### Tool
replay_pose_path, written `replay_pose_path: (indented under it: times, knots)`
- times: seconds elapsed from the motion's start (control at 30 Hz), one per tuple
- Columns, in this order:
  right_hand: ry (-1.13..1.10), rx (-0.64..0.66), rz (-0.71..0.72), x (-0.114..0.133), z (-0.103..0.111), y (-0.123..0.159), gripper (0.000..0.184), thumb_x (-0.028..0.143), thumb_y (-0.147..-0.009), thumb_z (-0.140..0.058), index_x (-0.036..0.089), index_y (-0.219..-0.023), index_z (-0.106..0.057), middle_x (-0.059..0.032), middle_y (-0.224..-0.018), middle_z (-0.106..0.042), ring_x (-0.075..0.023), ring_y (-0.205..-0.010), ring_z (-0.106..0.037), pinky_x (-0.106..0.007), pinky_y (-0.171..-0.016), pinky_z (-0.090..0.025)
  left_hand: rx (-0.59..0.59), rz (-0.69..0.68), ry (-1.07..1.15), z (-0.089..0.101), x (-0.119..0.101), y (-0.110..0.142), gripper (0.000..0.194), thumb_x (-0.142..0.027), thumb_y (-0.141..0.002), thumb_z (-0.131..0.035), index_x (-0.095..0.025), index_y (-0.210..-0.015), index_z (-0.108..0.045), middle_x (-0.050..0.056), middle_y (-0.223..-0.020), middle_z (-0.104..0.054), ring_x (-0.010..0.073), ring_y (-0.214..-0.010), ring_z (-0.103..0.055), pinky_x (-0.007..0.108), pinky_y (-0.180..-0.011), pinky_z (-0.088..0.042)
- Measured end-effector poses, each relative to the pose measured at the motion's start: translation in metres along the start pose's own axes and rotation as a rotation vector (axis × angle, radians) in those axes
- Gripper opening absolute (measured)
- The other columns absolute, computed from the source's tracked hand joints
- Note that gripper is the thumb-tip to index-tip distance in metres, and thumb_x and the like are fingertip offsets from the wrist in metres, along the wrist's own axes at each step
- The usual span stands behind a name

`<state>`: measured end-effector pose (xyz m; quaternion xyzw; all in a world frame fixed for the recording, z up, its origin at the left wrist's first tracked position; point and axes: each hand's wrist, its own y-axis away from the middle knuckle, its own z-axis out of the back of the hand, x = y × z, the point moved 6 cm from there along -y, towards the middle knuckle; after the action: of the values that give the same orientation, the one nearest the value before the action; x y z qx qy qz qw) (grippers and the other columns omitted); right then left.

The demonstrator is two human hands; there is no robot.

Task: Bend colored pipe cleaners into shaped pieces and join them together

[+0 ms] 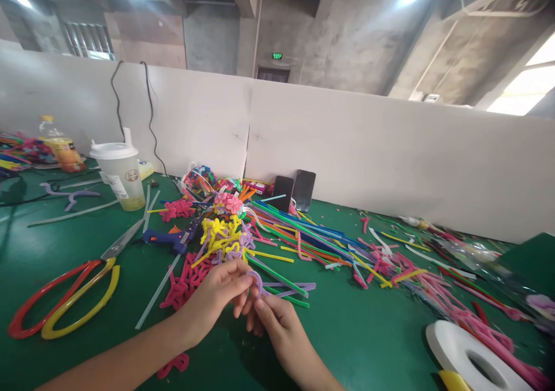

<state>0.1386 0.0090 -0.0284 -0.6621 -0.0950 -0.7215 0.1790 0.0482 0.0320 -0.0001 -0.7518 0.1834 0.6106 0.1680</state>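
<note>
Between my two hands a light purple pipe cleaner bends into a small curved loop. My left hand pinches it with thumb and fingertips. From the other side my right hand grips it, thumb pressed close to the loop. The fingertips underneath are partly hidden. Just beyond my hands lies a heap of bent yellow pipe cleaners mixed with purple ones. Bent pink pipe cleaners lie left of my left hand, and straight green and purple ones lie behind my right hand.
Large scissors with red and yellow handles lie at left, near a blue glue gun and a lidded cup. Two phones lean against the white partition. A white tape roll sits at front right, beside pink pipe cleaners.
</note>
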Motion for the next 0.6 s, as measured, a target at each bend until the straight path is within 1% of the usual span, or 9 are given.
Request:
replay_pose_path:
  times: [0.07, 0.17, 0.23, 0.3, 0.37, 0.43, 0.53, 0.6]
  knots:
    - [-0.046, 0.003, -0.002, -0.002, 0.000, -0.001, 0.034, 0.035, -0.086, -0.034, 0.012, -0.074, -0.057, -0.0003, -0.059, -0.049, -0.0087, -0.053, -0.042, -0.021, -0.051, -0.034, 0.012, 0.041, 0.054, -0.002, 0.005, 0.000, 0.015, -0.027, -0.080, -0.046, -0.013, -0.074, -0.050, -0.001, -0.061, -0.051, 0.0059, -0.046, -0.044, 0.019, -0.045, -0.034]
    - [-0.087, 0.011, -0.003, -0.004, 0.002, -0.004, 0.034, 0.035, -0.085, -0.036, 0.012, -0.071, -0.056, -0.0005, -0.059, -0.049, -0.0083, -0.052, -0.042, -0.020, -0.051, -0.034, 0.007, 0.084, 0.014, -0.003, 0.009, 0.001, 0.015, -0.027, -0.078, -0.049, -0.013, -0.073, -0.052, -0.004, -0.051, -0.046, 0.0042, -0.041, -0.039, 0.016, -0.039, -0.025]
    - [-0.102, -0.003, 0.001, -0.005, 0.004, -0.004, 0.033, 0.036, -0.085, -0.037, 0.012, -0.071, -0.055, -0.0004, -0.058, -0.049, -0.0083, -0.051, -0.043, -0.020, -0.050, -0.034, -0.027, 0.101, -0.029, -0.002, 0.009, 0.001, 0.015, -0.027, -0.077, -0.049, -0.013, -0.072, -0.052, -0.004, -0.050, -0.044, 0.0036, -0.040, -0.037, 0.016, -0.037, -0.019]
    - [-0.110, -0.019, 0.004, -0.005, 0.005, -0.004, 0.032, 0.036, -0.084, -0.039, 0.012, -0.071, -0.054, -0.0001, -0.056, -0.049, -0.0084, -0.050, -0.043, -0.020, -0.049, -0.034, -0.054, 0.124, -0.063, -0.002, 0.011, 0.001, 0.017, -0.028, -0.077, -0.049, -0.013, -0.069, -0.051, -0.005, -0.051, -0.043, 0.0035, -0.040, -0.038, 0.017, -0.037, -0.017]
    - [-0.120, -0.025, -0.003, -0.007, 0.005, -0.004, 0.030, 0.036, -0.084, -0.039, 0.012, -0.071, -0.053, 0.0000, -0.055, -0.050, -0.0085, -0.049, -0.044, -0.021, -0.048, -0.034, -0.059, 0.127, -0.093, -0.002, 0.012, 0.000, 0.018, -0.029, -0.077, -0.049, -0.014, -0.067, -0.049, -0.005, -0.051, -0.042, 0.0038, -0.040, -0.038, 0.017, -0.037, -0.018]
    - [-0.140, -0.043, -0.020, -0.009, 0.005, -0.004, 0.027, 0.036, -0.084, -0.039, 0.013, -0.075, -0.050, 0.0006, -0.054, -0.051, -0.0083, -0.045, -0.043, -0.021, -0.046, -0.034, -0.041, 0.083, -0.126, -0.003, 0.010, -0.001, 0.015, -0.028, -0.077, -0.047, -0.015, -0.070, -0.048, -0.006, -0.052, -0.043, 0.0049, -0.040, -0.041, 0.017, -0.038, -0.024]
    - [-0.165, -0.063, -0.047, -0.011, 0.005, -0.004, 0.023, 0.036, -0.083, -0.040, 0.015, -0.077, -0.046, 0.0013, -0.052, -0.052, -0.0079, -0.041, -0.042, -0.020, -0.042, -0.032, -0.006, -0.006, -0.208, -0.003, 0.006, -0.001, 0.010, -0.025, -0.078, -0.045, -0.015, -0.075, -0.048, -0.004, -0.059, -0.048, 0.0081, -0.048, -0.049, 0.020, -0.047, -0.036]
    - [-0.168, -0.053, -0.068, -0.012, 0.003, -0.004, 0.024, 0.037, -0.083, -0.040, 0.015, -0.075, -0.045, 0.0014, -0.050, -0.052, -0.0076, -0.040, -0.042, -0.020, -0.041, -0.032, 0.015, -0.023, -0.301, -0.004, 0.003, 0.001, 0.008, -0.023, -0.077, -0.045, -0.015, -0.076, -0.048, -0.003, -0.062, -0.049, 0.0094, -0.053, -0.051, 0.021, -0.052, -0.038]
